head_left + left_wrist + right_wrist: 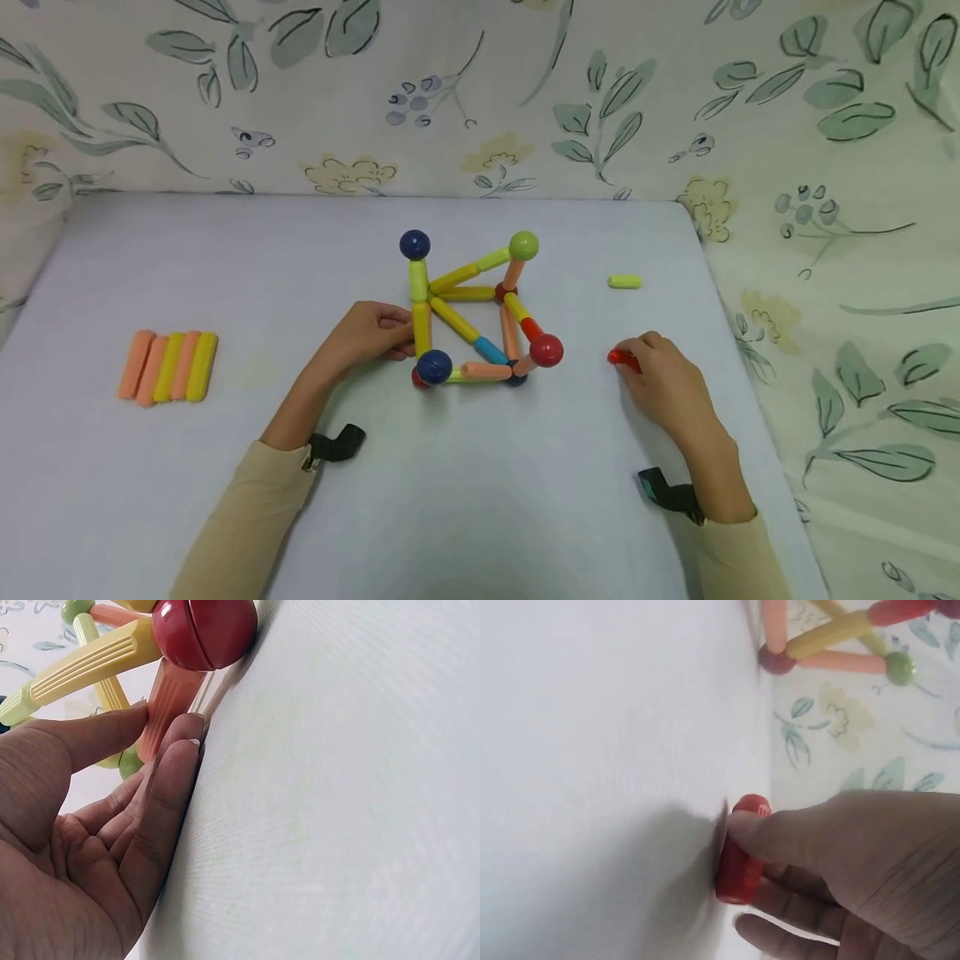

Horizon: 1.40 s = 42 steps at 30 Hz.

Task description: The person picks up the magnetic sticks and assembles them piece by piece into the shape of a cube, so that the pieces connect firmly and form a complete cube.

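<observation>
A frame of magnetic rods and balls (422,333) stands mid-table, in yellow, orange, red, blue and green. Dark blue (415,244), green (524,245) and red (547,350) balls top its raised corners. At its left side, my left hand (367,333) pinches a low orange rod (171,697) between thumb and fingers, beside a red ball (204,630) at the table surface. Over to the right, apart from the frame, my right hand (667,383) pinches a short red rod (739,874) low at the table, thumb across its side.
Several orange and yellow rods (168,367) lie side by side in a row at the left. A short light-green rod (625,282) lies beyond my right hand. Floral cloth (480,92) rises behind the white table (480,500) and runs down its right side.
</observation>
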Tool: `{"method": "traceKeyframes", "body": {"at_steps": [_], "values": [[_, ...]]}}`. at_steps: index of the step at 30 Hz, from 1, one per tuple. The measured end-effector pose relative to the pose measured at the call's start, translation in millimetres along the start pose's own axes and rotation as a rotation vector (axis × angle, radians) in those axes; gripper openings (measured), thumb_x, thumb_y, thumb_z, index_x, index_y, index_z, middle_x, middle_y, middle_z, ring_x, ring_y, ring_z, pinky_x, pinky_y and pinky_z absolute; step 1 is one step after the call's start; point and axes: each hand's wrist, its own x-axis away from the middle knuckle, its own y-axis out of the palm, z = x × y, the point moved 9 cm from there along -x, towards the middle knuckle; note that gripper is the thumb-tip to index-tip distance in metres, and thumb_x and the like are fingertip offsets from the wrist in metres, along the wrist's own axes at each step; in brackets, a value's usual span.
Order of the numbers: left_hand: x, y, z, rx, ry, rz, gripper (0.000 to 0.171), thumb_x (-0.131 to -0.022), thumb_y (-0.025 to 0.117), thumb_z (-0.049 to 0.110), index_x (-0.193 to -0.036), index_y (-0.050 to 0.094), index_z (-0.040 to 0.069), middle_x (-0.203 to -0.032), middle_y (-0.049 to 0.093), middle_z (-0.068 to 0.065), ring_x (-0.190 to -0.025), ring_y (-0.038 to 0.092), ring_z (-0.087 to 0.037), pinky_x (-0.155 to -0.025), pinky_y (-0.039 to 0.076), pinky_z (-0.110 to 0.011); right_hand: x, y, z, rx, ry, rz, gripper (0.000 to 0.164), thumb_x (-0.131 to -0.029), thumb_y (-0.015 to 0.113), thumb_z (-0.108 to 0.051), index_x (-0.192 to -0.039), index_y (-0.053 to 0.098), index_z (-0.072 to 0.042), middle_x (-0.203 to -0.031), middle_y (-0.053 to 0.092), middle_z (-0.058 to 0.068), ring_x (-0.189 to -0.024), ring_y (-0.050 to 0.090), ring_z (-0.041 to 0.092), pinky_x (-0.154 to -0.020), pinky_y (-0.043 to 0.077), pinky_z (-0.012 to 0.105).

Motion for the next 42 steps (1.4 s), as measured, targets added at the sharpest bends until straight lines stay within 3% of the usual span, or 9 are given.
{"method": "traceKeyframes", "body": {"at_steps": [3, 6, 9, 11, 14, 18, 23, 33, 42], "values": [[-0.8, 3.3, 0.4, 0.004, 0.002, -0.013, 0.039, -0.106, 0.066, 0.021, -0.133, 0.066, -0.008, -0.106, 0.079, -0.018, -0.08, 0.076, -0.014, -0.073, 0.064, -0.026, 27, -5, -24, -0.124, -0.07, 0.024, 0.028, -0.092, 0.081, -0.003, -0.119, 0.073, -0.005, -0.11, 0.073, 0.008, -0.099, 0.068, 0.024, -0.083, 0.062, 0.046], [-2.1, 4.2, 0.3, -0.004, 0.002, -0.012, 0.038, -0.106, 0.066, 0.022, -0.132, 0.067, -0.007, -0.105, 0.08, -0.017, -0.081, 0.076, -0.015, -0.073, 0.064, -0.026, 48, -16, -61, -0.3, -0.195, 0.074, 0.038, -0.086, 0.086, -0.001, -0.12, 0.074, -0.013, -0.11, 0.074, -0.004, -0.097, 0.069, 0.014, -0.086, 0.062, 0.029], [-1.3, 1.2, 0.2, -0.013, -0.004, 0.005, 0.037, -0.106, 0.066, 0.022, -0.131, 0.068, -0.005, -0.104, 0.08, -0.016, -0.08, 0.076, -0.015, -0.072, 0.064, -0.025, 56, -22, -102, -0.474, -0.298, 0.105, 0.042, -0.084, 0.088, -0.002, -0.12, 0.074, -0.017, -0.111, 0.074, -0.008, -0.097, 0.071, 0.009, -0.088, 0.059, 0.019], [-0.1, -0.7, 0.3, -0.013, -0.006, 0.008, 0.037, -0.106, 0.066, 0.021, -0.131, 0.068, -0.006, -0.104, 0.079, -0.017, -0.08, 0.076, -0.015, -0.072, 0.063, -0.025, 56, -21, -127, -0.557, -0.344, 0.124, 0.039, -0.086, 0.088, -0.005, -0.12, 0.073, -0.017, -0.111, 0.074, -0.007, -0.099, 0.072, 0.009, -0.088, 0.06, 0.019], [-0.1, -1.8, 0.1, -0.007, -0.005, 0.001, 0.038, -0.106, 0.065, 0.021, -0.132, 0.067, -0.007, -0.106, 0.079, -0.017, -0.08, 0.076, -0.014, -0.073, 0.063, -0.025, 52, -15, -159, -0.597, -0.413, 0.154, 0.032, -0.09, 0.085, -0.011, -0.12, 0.073, -0.014, -0.111, 0.075, -0.005, -0.101, 0.072, 0.01, -0.09, 0.06, 0.022], [-1.0, -1.4, -1.0, 0.008, -0.007, -0.006, 0.039, -0.106, 0.066, 0.021, -0.133, 0.066, -0.008, -0.106, 0.079, -0.018, -0.08, 0.076, -0.013, -0.073, 0.063, -0.025, 44, -8, -187, -0.547, -0.487, 0.208, 0.034, -0.091, 0.085, -0.012, -0.124, 0.073, -0.011, -0.119, 0.075, 0.0, -0.111, 0.072, 0.013, -0.097, 0.057, 0.023], [-0.5, -0.9, -1.4, 0.016, -0.007, -0.009, 0.04, -0.106, 0.066, 0.022, -0.133, 0.065, -0.008, -0.106, 0.079, -0.017, -0.08, 0.076, -0.014, -0.074, 0.064, -0.025, 35, -8, -201, -0.442, -0.507, 0.271, 0.047, -0.086, 0.088, -0.007, -0.131, 0.073, -0.007, -0.128, 0.073, 0.006, -0.12, 0.071, 0.019, -0.099, 0.058, 0.031], [-0.8, -0.1, 0.6, 0.019, -0.003, -0.011, 0.041, -0.106, 0.066, 0.02, -0.134, 0.064, -0.01, -0.109, 0.079, -0.02, -0.081, 0.076, -0.013, -0.074, 0.064, -0.025, 30, -5, -202, -0.349, -0.454, 0.276, 0.049, -0.085, 0.089, -0.007, -0.131, 0.072, -0.004, -0.117, 0.069, 0.005, -0.114, 0.067, 0.017, -0.095, 0.061, 0.032], [-0.6, -0.5, -0.1, 0.02, -0.012, -0.005, 0.042, -0.106, 0.066, 0.02, -0.135, 0.064, -0.01, -0.109, 0.079, -0.019, -0.08, 0.075, -0.012, -0.074, 0.064, -0.025, 30, -8, -199, -0.448, -0.392, 0.336, 0.041, -0.09, 0.084, -0.007, -0.128, 0.067, -0.003, -0.117, 0.071, 0.007, -0.109, 0.07, 0.018, -0.096, 0.061, 0.033]]}}
